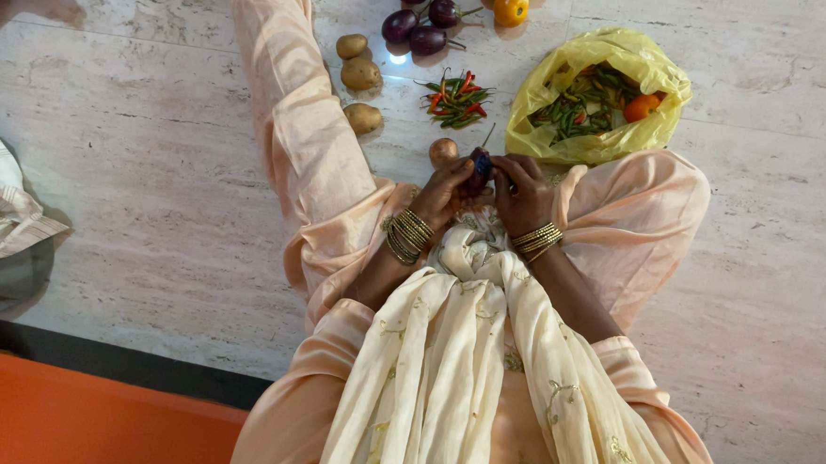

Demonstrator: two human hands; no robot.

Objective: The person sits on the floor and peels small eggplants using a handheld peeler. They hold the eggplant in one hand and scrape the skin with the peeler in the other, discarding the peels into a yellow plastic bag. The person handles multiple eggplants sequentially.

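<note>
Both hands (486,184) grip an eggplant (480,166) beside an onion (443,151).

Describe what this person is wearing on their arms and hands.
Both forearms are bare below pale peach sleeves that end near the elbows. The left hand has a thick stack of thin gold-coloured bangles at the wrist; the right hand has a smaller stack. No gloves show, and I cannot tell whether any rings are worn. A cream embroidered scarf hangs between the arms.

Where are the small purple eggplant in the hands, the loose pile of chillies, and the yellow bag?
small purple eggplant (479,167), head view, on its dark skin between the hands.
pile of chillies (456,101), head view, middle of the pile.
yellow bag (618,53), head view, on its upper rim.
</note>
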